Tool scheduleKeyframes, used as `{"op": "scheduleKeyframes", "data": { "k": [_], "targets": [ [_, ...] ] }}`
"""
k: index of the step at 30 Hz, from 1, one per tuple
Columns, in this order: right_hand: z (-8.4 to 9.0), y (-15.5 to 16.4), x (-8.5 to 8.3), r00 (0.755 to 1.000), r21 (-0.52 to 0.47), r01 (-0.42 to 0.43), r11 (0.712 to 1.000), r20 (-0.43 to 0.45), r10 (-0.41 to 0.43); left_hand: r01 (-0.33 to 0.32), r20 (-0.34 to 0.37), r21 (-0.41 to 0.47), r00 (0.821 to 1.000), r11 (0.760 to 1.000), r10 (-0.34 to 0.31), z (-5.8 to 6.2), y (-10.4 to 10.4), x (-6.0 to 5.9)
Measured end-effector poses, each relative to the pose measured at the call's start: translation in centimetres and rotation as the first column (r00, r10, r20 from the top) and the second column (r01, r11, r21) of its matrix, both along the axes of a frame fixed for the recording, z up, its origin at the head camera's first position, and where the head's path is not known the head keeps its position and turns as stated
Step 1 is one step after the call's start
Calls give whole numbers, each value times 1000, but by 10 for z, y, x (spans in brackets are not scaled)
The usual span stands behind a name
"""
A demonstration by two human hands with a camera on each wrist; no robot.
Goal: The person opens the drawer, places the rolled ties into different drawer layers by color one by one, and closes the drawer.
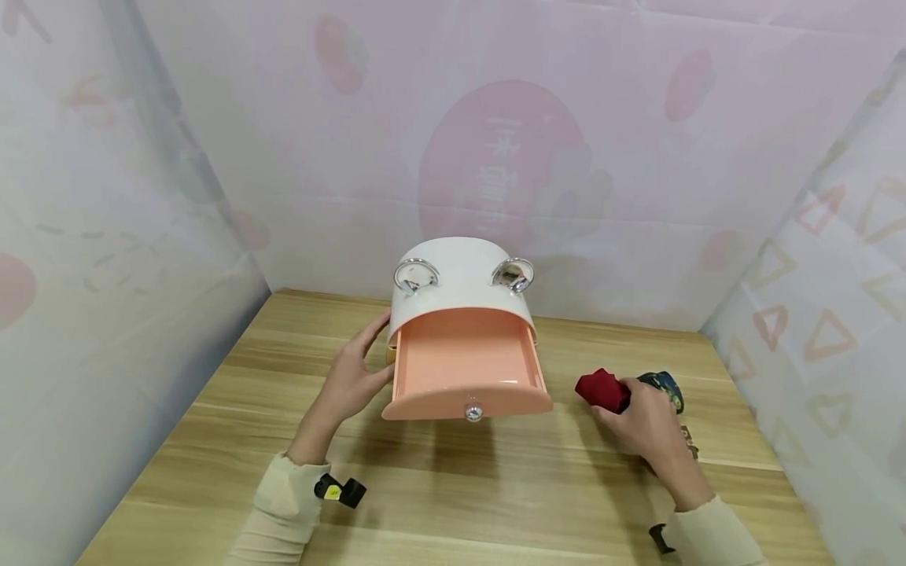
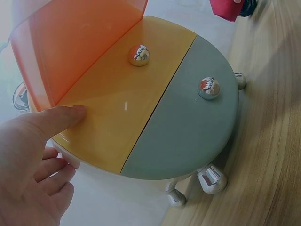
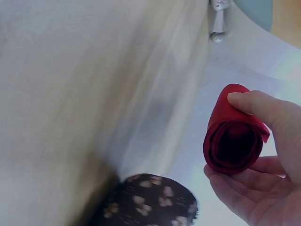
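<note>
A white, round-topped drawer box (image 1: 456, 271) stands mid-table with its orange top drawer (image 1: 435, 402) pulled out; the bare inside of that drawer shows. My left hand (image 1: 350, 377) holds the box's left side. In the left wrist view its thumb presses on the yellow drawer (image 2: 110, 94), with the other fingers curled at the side. The grey-green drawer (image 2: 188, 122) below is closed too. To the right of the box, my right hand (image 1: 647, 424) grips a rolled red cloth (image 3: 228, 110) between thumb and fingers, off the table in the right wrist view.
Beside my right hand are a dark green patterned cloth roll (image 1: 665, 385) and a dark flowered roll (image 3: 146, 202), partly hidden in the head view. Printed fabric walls (image 1: 283, 157) enclose the wooden table (image 1: 524, 503) at the back and sides. Chrome legs (image 2: 212, 180) support the box.
</note>
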State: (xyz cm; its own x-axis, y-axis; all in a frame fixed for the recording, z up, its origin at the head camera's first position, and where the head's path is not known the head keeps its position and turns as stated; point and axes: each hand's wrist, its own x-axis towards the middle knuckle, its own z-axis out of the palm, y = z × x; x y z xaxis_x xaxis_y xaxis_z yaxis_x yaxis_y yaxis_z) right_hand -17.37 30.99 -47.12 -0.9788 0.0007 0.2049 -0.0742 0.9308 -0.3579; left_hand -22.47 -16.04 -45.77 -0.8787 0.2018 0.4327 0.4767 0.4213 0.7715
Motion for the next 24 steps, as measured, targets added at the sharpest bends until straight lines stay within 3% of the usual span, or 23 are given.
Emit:
{"op": "scheduleKeyframes", "data": {
  "k": [8, 16, 24],
  "targets": [
    [22, 1, 8, 996, 22, -53, 998, -66, 54, -1, -8, -2, 1000, 1000, 1, -1, 1, -1],
    [47, -5, 18, 991, 14, -118, 993, -68, 118, 4, -1, -9, 1000, 1000, -4, 0, -1, -2],
    [69, -18, 18, 981, 19, -182, 983, -64, 183, -2, -16, -15, 1000, 1000, 2, -1, -3, -3]
  ]
}}
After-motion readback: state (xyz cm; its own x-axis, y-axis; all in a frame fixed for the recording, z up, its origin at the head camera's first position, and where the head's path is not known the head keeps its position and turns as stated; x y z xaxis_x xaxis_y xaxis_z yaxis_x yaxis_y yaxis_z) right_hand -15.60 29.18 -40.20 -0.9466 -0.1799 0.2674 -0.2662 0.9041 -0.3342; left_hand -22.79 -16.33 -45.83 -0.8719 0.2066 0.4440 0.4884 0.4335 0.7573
